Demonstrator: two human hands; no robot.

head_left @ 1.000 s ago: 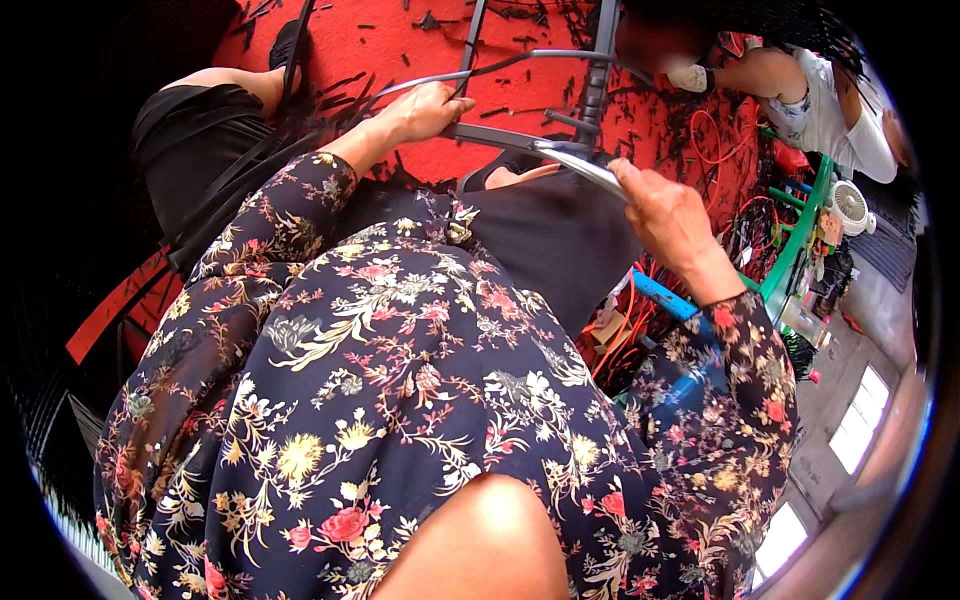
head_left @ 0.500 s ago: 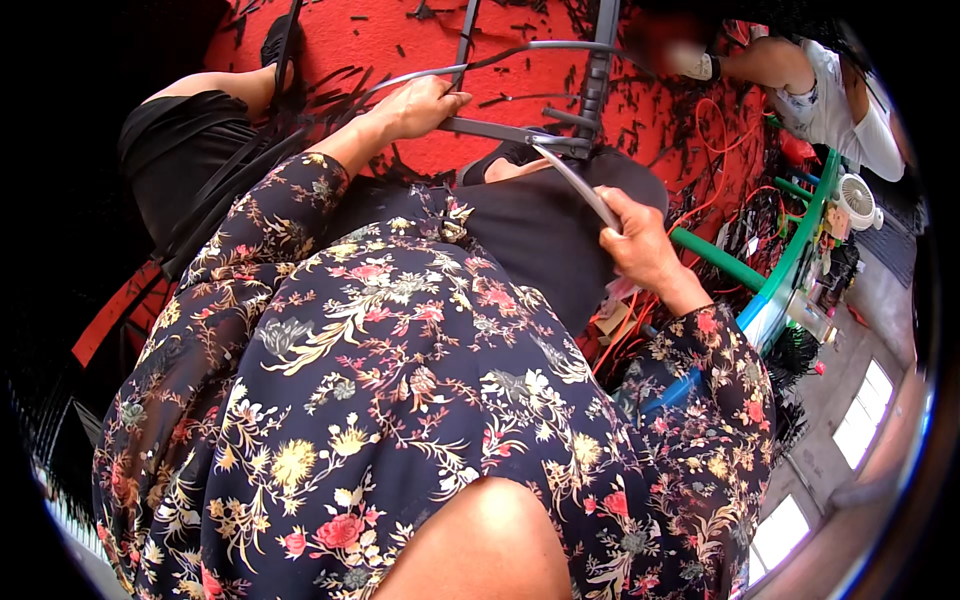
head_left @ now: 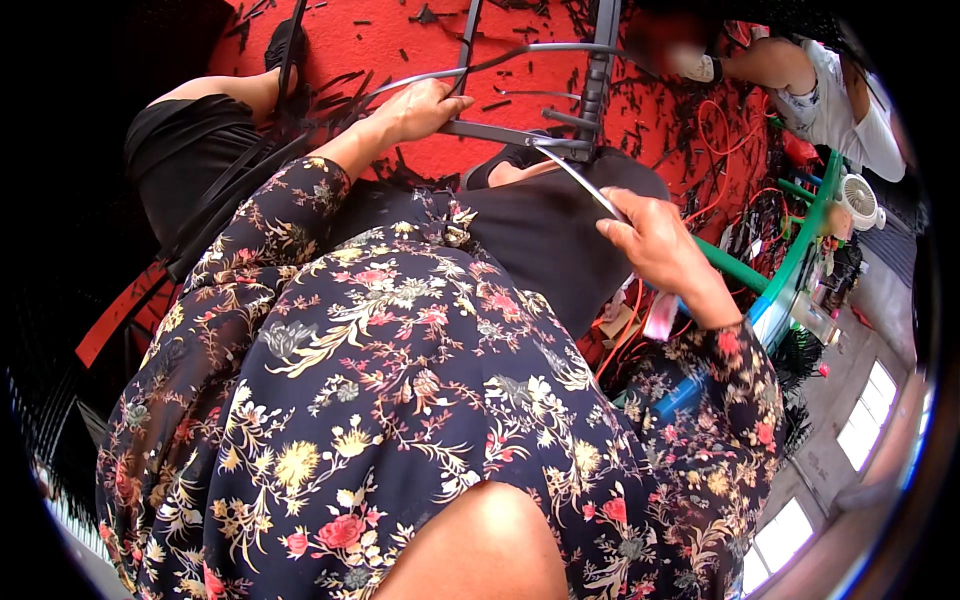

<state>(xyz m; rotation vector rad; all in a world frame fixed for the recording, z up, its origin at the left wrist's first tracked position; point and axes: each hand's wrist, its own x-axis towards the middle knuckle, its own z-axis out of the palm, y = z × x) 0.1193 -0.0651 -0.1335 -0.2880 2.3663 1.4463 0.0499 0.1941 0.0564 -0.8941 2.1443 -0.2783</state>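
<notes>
My left hand is closed at the near bar of a dark metal frame, beside one of its uprights. A long, flat grey strip passes just above that hand and runs across the frame to the far right. From the frame's right corner, a strip end stretches slantwise to my right hand, which is closed on it. More strip is wound round the frame's right upright. What lies inside my left palm is hidden.
Short black offcuts litter the red floor. At right stand a curved green rail, a white fan and orange cords. Another person sits at the upper right. My black-clad knee is at left.
My right hand has moved a little right and down, turning so its back shows more. The strip end in it looks straighter and narrower. My left hand has barely moved.
</notes>
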